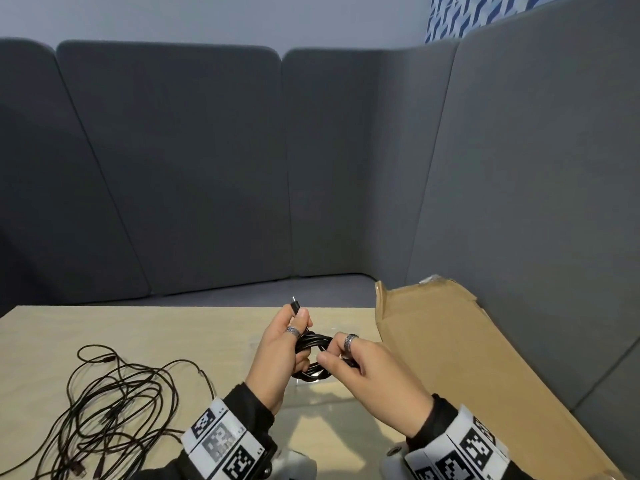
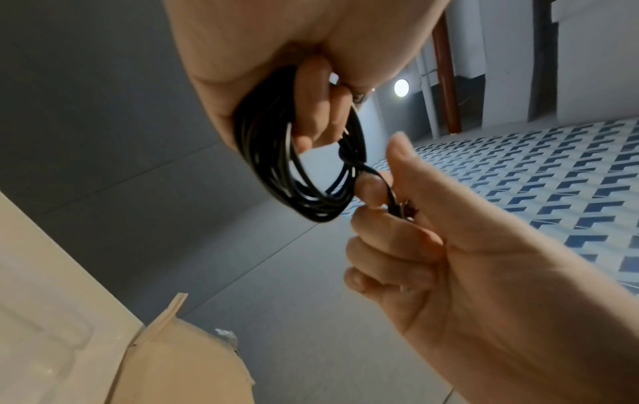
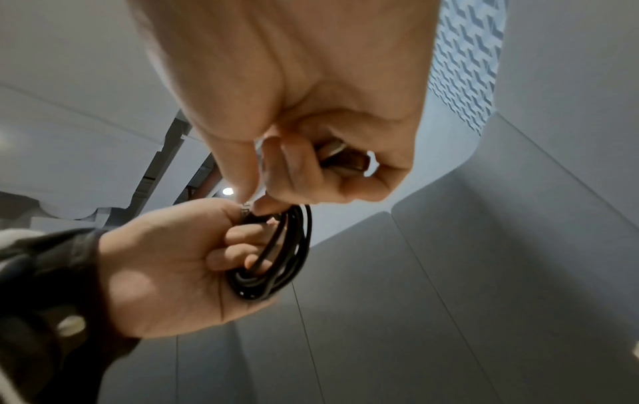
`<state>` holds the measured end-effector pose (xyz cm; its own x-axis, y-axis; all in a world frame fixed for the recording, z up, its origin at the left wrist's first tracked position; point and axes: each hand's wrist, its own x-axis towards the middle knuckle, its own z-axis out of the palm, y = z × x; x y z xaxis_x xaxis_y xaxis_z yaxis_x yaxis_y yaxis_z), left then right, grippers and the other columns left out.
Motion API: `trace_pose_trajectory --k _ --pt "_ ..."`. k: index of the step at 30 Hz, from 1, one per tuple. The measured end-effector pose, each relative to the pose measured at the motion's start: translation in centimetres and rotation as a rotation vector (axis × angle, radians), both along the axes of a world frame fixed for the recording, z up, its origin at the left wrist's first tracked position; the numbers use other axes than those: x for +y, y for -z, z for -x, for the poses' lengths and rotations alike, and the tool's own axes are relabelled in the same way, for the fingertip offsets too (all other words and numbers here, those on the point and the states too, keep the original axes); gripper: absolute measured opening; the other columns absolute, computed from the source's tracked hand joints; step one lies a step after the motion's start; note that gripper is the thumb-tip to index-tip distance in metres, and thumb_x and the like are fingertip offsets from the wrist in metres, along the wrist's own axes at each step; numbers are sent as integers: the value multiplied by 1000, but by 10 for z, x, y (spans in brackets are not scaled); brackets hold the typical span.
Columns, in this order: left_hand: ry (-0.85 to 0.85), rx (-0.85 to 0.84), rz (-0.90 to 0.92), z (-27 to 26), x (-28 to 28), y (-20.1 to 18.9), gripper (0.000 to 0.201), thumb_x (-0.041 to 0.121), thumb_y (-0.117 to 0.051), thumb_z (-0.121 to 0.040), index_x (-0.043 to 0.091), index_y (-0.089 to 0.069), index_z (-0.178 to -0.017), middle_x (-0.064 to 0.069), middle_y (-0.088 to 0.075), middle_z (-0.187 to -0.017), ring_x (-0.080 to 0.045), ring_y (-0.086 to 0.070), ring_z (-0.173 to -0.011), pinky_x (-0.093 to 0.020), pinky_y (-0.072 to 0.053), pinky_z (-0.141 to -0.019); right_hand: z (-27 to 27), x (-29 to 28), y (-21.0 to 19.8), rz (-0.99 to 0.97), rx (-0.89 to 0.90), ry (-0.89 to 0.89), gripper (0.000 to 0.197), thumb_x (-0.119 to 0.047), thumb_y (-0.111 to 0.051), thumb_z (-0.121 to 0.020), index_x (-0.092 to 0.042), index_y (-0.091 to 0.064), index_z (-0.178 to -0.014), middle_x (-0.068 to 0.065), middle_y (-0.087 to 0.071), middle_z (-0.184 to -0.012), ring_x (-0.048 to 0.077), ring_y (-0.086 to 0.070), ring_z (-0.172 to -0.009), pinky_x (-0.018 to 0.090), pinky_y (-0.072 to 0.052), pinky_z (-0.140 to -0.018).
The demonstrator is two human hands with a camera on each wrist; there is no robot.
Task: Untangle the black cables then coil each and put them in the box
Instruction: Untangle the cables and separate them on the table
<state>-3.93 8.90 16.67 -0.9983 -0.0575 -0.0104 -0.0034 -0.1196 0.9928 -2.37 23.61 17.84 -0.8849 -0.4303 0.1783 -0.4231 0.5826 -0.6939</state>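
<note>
A small coil of black cable (image 1: 313,358) hangs above the table between both hands. My left hand (image 1: 287,341) grips the coil with its fingers curled through the loops (image 2: 276,169), and one plug end (image 1: 295,304) sticks up past its thumb. My right hand (image 1: 337,356) pinches a strand at the coil's right side between thumb and forefinger (image 2: 371,188). In the right wrist view the coil (image 3: 276,268) sits in the left hand's curled fingers (image 3: 235,246). A loose tangle of thin black cables (image 1: 114,410) lies on the table at the left.
An open cardboard box (image 1: 450,341) stands on the right side of the light wooden table (image 1: 173,327), its flap raised toward the back. Grey padded panels surround the table behind and to the right.
</note>
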Motion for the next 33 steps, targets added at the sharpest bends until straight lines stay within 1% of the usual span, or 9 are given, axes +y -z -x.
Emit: trace_pose_trajectory --k 4,9,13,18,21,24,28,30,33 --pt "28 27 -68 -3 3 -4 24 22 -40 -99 12 -41 -77 7 -36 -52 -6 -29 -40 -18 -26 -41 2 7 0 46 5 38 29 -40 -47 -93 -29 -48 -66 -5 -38 -53 9 -33 -52 22 -25 -52" --pt "133 106 -25 -9 3 -9 23 26 -32 -100 9 -38 -86 -12 -52 -54 -22 -48 -43 -20 -37 -41 -1 16 0 -25 35 38 21 -36 -39 -97 -29 -58 -88 -10 -51 -52 11 -42 -53 21 -32 -55" --pt "22 98 71 -4 3 -2 25 34 -32 -100 14 -37 -85 -8 -42 -42 -16 -30 -27 -17 -21 -36 -6 11 2 -116 69 -24 20 -35 -37 -99 -32 -56 -102 -13 -50 -60 7 -45 -61 23 -35 -62" --pt "-38 18 80 1 -3 6 22 25 -38 -99 12 -39 -81 1 -34 -55 -7 -30 -35 -17 -23 -36 -5 20 0 -156 -26 -91 23 -36 -34 -99 -39 -51 -84 -24 -53 -65 1 -43 -66 24 -34 -72" --pt "-44 6 150 1 -2 9 23 19 -38 -100 11 -38 -78 -1 -31 -59 -4 -29 -34 -15 -24 -35 -6 23 2 -415 293 20 23 -39 -34 -96 -37 -56 -88 -21 -47 -79 -1 -33 -80 32 -27 -78" --pt "41 -66 145 1 -6 3 26 19 -35 -100 13 -35 -75 3 -25 -56 -2 -22 -32 -14 -18 -36 -13 21 3 -493 654 190 21 -20 -69 -71 -37 -61 -79 -10 -46 -96 11 -39 -94 38 -25 -82" --pt "261 -145 -142 -8 -8 -14 27 29 -31 -100 16 -35 -77 5 -16 -47 -5 -11 -36 -16 -13 -41 3 22 10 -293 840 253 32 -10 -71 -70 -31 -64 -93 -3 -45 -88 16 -40 -84 31 -31 -77" --pt "276 -133 -220 -12 -2 -20 28 31 -30 -100 15 -36 -78 6 -14 -49 -6 -10 -35 -13 -23 -35 10 16 15 -11 704 190 14 -18 -58 -87 -27 -64 -97 -4 -53 -85 12 -48 -81 24 -40 -74" --pt "207 -60 -209 -9 4 -20 27 32 -29 -100 13 -39 -83 3 -18 -47 -8 -14 -34 -16 -33 -39 13 4 16 389 316 127 21 -25 -48 -94 -29 -68 -90 -4 -60 -94 5 -58 -90 12 -44 -78"
